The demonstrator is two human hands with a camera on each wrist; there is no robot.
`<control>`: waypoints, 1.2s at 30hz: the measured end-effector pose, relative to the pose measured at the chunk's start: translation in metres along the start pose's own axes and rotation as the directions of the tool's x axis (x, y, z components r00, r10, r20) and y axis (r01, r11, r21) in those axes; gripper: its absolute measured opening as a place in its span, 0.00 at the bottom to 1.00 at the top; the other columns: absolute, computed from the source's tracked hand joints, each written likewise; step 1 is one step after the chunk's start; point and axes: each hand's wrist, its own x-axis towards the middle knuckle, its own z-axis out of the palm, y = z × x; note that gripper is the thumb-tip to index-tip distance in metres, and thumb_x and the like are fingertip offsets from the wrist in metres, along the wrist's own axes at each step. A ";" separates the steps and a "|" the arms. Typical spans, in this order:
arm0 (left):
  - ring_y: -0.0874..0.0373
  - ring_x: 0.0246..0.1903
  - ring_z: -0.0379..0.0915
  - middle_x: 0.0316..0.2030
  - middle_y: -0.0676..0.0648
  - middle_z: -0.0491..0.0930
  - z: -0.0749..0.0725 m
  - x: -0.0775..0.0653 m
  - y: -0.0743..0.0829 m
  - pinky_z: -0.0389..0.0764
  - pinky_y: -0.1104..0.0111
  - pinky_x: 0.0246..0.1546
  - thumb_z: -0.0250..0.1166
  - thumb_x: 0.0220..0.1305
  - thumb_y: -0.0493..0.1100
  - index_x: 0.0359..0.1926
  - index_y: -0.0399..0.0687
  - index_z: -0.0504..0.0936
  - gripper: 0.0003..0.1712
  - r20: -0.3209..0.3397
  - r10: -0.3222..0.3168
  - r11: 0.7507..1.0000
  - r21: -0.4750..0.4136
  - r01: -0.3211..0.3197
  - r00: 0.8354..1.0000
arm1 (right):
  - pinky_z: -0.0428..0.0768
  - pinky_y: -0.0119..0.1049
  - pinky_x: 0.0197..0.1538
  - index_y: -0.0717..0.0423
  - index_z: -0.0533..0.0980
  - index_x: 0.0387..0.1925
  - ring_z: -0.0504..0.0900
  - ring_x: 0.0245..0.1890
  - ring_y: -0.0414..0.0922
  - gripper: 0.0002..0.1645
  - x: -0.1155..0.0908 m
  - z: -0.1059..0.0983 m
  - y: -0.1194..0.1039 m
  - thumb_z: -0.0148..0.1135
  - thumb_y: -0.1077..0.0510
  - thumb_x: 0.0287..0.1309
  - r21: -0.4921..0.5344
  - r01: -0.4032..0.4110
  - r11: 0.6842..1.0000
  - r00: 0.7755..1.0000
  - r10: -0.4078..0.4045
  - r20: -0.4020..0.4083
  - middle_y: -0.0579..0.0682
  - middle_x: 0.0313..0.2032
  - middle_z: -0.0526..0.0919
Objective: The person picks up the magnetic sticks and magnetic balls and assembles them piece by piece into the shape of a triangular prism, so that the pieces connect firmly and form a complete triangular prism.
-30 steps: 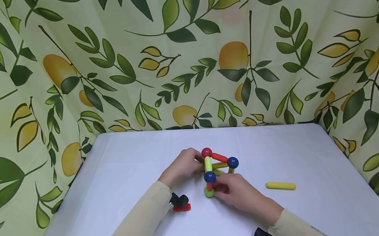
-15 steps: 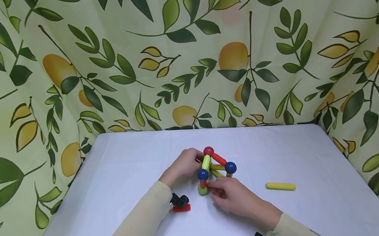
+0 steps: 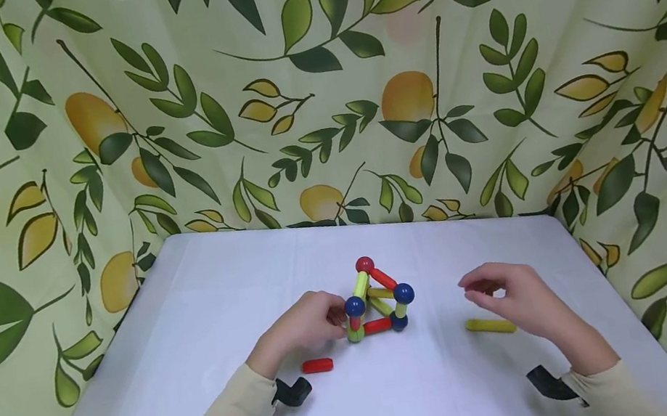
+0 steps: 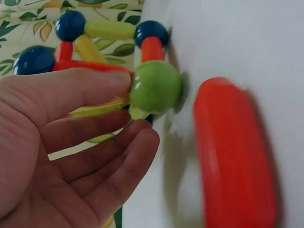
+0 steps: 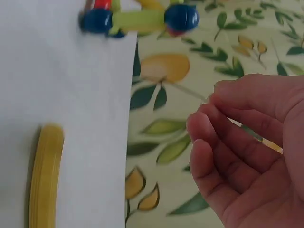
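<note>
A construction of magnetic rods and balls stands mid-table, with a red ball on top, blue balls lower down and a green ball at its near left foot. My left hand is at its left side. In the left wrist view, its thumb lies by the green ball and a red rod, the other fingers loosely bent and apart from the thumb; whether it touches is unclear. To the right, my right hand hovers by a loose yellow rod, fingers relaxed, holding nothing.
A short loose red rod lies on the white tabletop, near the left wrist. Behind and beside the table hangs a leaf-and-fruit patterned cloth. Each wrist carries a black camera mount.
My right hand has left the construction and moved right to the yellow rod. My left hand has come from behind the construction to its near left side. The construction turned and shifted slightly left.
</note>
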 end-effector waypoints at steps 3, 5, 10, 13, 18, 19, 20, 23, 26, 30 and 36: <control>0.56 0.37 0.79 0.34 0.54 0.83 0.007 0.003 0.003 0.83 0.63 0.42 0.82 0.62 0.42 0.46 0.49 0.89 0.13 -0.004 -0.017 1.000 0.008 0.017 1.000 | 0.83 0.36 0.42 0.52 0.89 0.48 0.81 0.39 0.43 0.12 -0.005 -0.011 0.016 0.78 0.64 0.64 -0.072 -0.041 0.997 0.999 0.041 -0.006 0.41 0.42 0.88; 0.56 0.37 0.78 0.33 0.54 0.82 0.012 0.006 0.003 0.82 0.63 0.40 0.84 0.61 0.45 0.45 0.50 0.89 0.15 -0.013 -0.014 1.000 0.015 0.014 1.000 | 0.82 0.38 0.41 0.54 0.88 0.49 0.80 0.39 0.45 0.12 -0.009 -0.013 0.025 0.78 0.63 0.64 -0.106 -0.085 0.991 0.996 0.088 0.025 0.42 0.41 0.87; 0.56 0.34 0.76 0.30 0.55 0.81 0.019 0.007 0.000 0.80 0.63 0.38 0.85 0.59 0.44 0.44 0.49 0.89 0.15 -0.059 -0.014 0.999 0.031 0.016 0.998 | 0.81 0.42 0.41 0.56 0.88 0.51 0.79 0.42 0.47 0.16 -0.012 -0.004 0.048 0.79 0.60 0.62 -0.111 -0.156 0.982 0.971 0.173 0.166 0.46 0.44 0.86; 0.56 0.33 0.77 0.30 0.56 0.82 0.020 0.008 -0.001 0.80 0.63 0.38 0.84 0.60 0.44 0.44 0.48 0.89 0.14 -0.077 -0.029 0.999 0.034 0.032 0.997 | 0.81 0.42 0.41 0.57 0.88 0.50 0.80 0.42 0.47 0.18 -0.014 0.002 0.059 0.81 0.60 0.59 -0.102 -0.170 0.980 0.961 0.188 0.205 0.46 0.43 0.86; 0.56 0.34 0.77 0.31 0.56 0.82 0.017 0.008 -0.005 0.81 0.64 0.38 0.83 0.63 0.44 0.48 0.46 0.90 0.16 -0.104 -0.026 0.999 0.024 0.029 0.994 | 0.81 0.41 0.41 0.55 0.89 0.46 0.80 0.38 0.43 0.13 -0.012 0.012 0.066 0.81 0.61 0.59 -0.103 -0.175 0.979 0.954 0.194 0.227 0.42 0.38 0.85; 0.56 0.34 0.77 0.31 0.55 0.82 0.017 0.008 -0.005 0.81 0.64 0.38 0.83 0.63 0.44 0.48 0.45 0.90 0.16 -0.105 -0.023 0.999 0.022 0.025 0.994 | 0.81 0.40 0.41 0.54 0.89 0.45 0.80 0.38 0.43 0.12 -0.012 0.013 0.067 0.81 0.61 0.59 -0.101 -0.184 0.978 0.952 0.203 0.231 0.42 0.37 0.84; 0.56 0.34 0.77 0.31 0.55 0.82 0.017 0.008 -0.005 0.80 0.64 0.38 0.82 0.63 0.44 0.48 0.45 0.90 0.16 -0.105 -0.026 0.999 0.021 0.028 0.994 | 0.81 0.40 0.40 0.54 0.89 0.44 0.79 0.37 0.43 0.11 -0.012 0.014 0.067 0.80 0.61 0.60 -0.100 -0.183 0.978 0.951 0.202 0.236 0.42 0.37 0.84; 0.56 0.33 0.77 0.30 0.55 0.82 0.016 0.007 -0.006 0.80 0.64 0.38 0.82 0.64 0.44 0.47 0.46 0.90 0.14 -0.103 -0.028 0.999 0.018 0.030 0.994 | 0.81 0.41 0.39 0.53 0.89 0.43 0.79 0.37 0.44 0.10 -0.011 0.016 0.067 0.80 0.62 0.60 -0.103 -0.195 0.975 0.946 0.215 0.242 0.42 0.36 0.84; 0.56 0.33 0.77 0.31 0.55 0.82 0.016 0.004 -0.008 0.80 0.64 0.38 0.82 0.64 0.44 0.47 0.47 0.90 0.14 -0.104 -0.033 0.999 0.010 0.034 0.994 | 0.81 0.41 0.40 0.53 0.89 0.43 0.79 0.37 0.43 0.11 -0.009 0.017 0.065 0.81 0.61 0.59 -0.104 -0.195 0.975 0.944 0.215 0.251 0.42 0.36 0.84; 0.56 0.34 0.78 0.31 0.55 0.82 0.015 0.003 -0.008 0.81 0.63 0.38 0.82 0.64 0.44 0.48 0.46 0.90 0.15 -0.107 -0.041 0.999 0.003 0.042 0.993 | 0.82 0.43 0.42 0.53 0.89 0.44 0.79 0.37 0.43 0.13 -0.009 0.018 0.062 0.82 0.62 0.58 -0.112 -0.192 0.975 0.941 0.215 0.261 0.42 0.37 0.85; 0.56 0.33 0.78 0.31 0.55 0.83 0.015 0.003 -0.008 0.81 0.64 0.38 0.82 0.64 0.44 0.47 0.46 0.90 0.14 -0.106 -0.039 0.999 0.010 0.040 0.994 | 0.82 0.43 0.42 0.54 0.89 0.45 0.79 0.37 0.43 0.11 -0.007 0.017 0.059 0.80 0.62 0.60 -0.124 -0.179 0.976 0.948 0.204 0.243 0.42 0.37 0.85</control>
